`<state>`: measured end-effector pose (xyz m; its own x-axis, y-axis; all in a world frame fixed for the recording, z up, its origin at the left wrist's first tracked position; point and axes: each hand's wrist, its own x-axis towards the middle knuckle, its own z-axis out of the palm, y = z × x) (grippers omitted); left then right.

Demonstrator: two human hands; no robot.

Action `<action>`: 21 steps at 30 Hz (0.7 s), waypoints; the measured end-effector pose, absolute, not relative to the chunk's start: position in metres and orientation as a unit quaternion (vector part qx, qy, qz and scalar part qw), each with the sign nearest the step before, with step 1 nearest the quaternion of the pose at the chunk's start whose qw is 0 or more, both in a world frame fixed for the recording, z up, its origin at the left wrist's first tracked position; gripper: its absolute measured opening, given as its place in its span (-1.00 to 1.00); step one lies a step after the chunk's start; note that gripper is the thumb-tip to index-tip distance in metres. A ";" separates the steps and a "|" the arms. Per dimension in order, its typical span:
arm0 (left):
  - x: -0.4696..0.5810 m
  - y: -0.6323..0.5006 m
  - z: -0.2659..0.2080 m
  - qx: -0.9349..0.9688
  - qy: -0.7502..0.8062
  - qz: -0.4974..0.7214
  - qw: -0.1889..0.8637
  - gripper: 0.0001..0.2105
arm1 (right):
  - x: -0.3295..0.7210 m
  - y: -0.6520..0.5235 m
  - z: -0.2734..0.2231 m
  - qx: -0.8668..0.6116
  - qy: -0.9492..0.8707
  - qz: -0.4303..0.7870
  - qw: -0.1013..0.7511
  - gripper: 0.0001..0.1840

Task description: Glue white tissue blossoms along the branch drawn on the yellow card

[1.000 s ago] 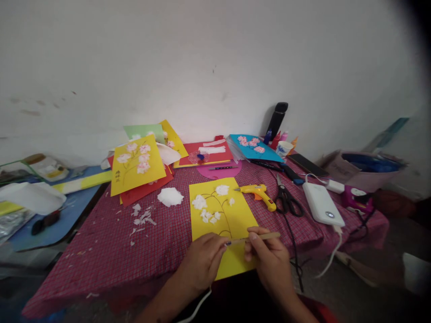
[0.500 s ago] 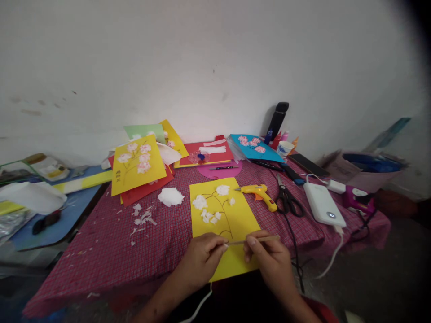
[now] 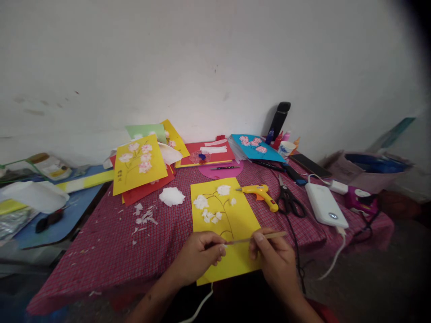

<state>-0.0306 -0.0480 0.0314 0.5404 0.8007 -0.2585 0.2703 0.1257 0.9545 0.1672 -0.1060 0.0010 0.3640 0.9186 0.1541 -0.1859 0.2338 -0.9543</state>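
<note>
A thin wooden stick lies level between my hands, above the lower part of a yellow card. My right hand is closed on the stick, whose thicker end sticks out to the right. The fingertips of my left hand pinch a small white piece of paper at the stick's thin tip. Drawn branches and white paper flowers cover the card's upper part. A yellow glue gun rests with its nozzle over the card's right edge.
Black scissors, a white power bank and cables lie at right. Torn white paper scraps and a larger white paper piece are at left. Finished flower cards and a blue card stand farther back.
My right hand has shifted slightly right with the stick, whose outer end now sits a little higher. My left hand keeps its pinch near the tip.
</note>
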 end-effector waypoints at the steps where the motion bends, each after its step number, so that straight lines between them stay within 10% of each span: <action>1: -0.033 -0.046 0.031 0.641 0.433 0.216 0.596 -0.83 | 0.171 -0.103 0.001 -0.466 -0.372 0.401 0.695 -0.85; 10: -0.037 -0.014 0.025 0.857 0.423 0.232 0.182 -0.73 | 0.201 -0.062 -0.012 -0.500 -0.303 0.341 0.736 -0.74; 21: -0.098 0.029 0.029 0.848 0.473 0.231 0.055 -0.77 | 0.206 -0.067 -0.021 -0.520 -0.359 0.341 0.696 -0.78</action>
